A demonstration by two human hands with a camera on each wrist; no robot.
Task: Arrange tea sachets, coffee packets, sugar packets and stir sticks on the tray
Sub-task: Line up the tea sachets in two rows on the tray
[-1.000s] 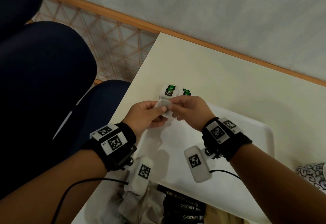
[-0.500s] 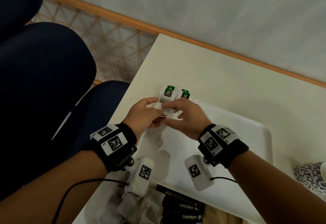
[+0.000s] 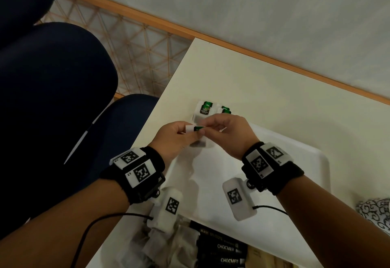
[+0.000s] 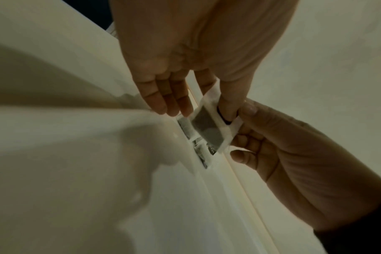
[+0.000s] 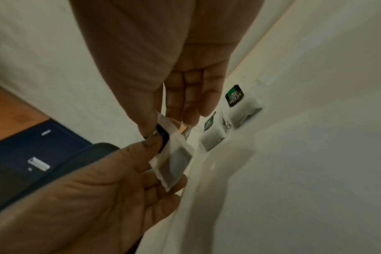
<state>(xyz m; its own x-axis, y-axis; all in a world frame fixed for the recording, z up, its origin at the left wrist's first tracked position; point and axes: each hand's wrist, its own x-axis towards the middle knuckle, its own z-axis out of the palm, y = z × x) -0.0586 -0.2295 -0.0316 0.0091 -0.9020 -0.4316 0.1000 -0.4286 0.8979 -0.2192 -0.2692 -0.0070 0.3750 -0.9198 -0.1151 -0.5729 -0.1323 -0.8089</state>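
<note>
Tea sachet (image 3: 195,129) hangs pinched between both hands – left hand (image 3: 173,139) and right hand (image 3: 228,135), thumbs and forefingers closed on its top – above the tray's (image 3: 312,162) far left corner. Best lowered flat, tag up, beside the placed sachets (image 3: 203,110) – without nudging them.

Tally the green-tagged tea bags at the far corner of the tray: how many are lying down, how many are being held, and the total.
Tea bags lying in the tray corner: 3
Tea bag pinched between left hand and right hand: 1
Total: 4
</note>
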